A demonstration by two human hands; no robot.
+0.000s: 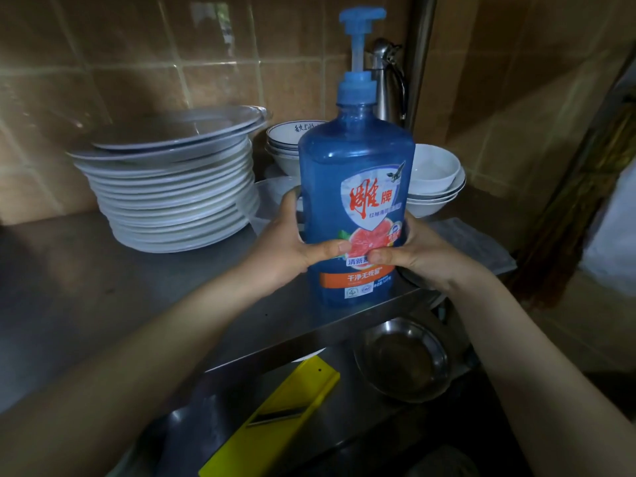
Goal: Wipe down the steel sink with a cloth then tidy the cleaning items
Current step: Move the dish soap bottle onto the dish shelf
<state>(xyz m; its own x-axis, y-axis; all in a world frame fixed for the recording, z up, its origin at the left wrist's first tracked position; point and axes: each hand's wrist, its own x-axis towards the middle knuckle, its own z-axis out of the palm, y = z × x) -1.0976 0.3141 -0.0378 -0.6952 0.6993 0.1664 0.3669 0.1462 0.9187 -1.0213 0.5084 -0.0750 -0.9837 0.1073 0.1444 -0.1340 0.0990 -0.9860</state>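
Note:
A tall blue dish-soap bottle [356, 173] with a pump top and a red-and-orange label stands upright near the front edge of a steel shelf [86, 287]. My left hand [292, 246] grips its left side, thumb across the label. My right hand [416, 251] grips its right side, thumb meeting the left one at the front. No cloth or sink shows in this view.
A tall stack of white plates [172, 194] stands left of the bottle. White bowls [437, 180] are stacked behind it, with a steel kettle [387, 84] by the tiled wall. On the lower shelf lie a steel bowl [402, 359] and a yellow slicer [285, 411].

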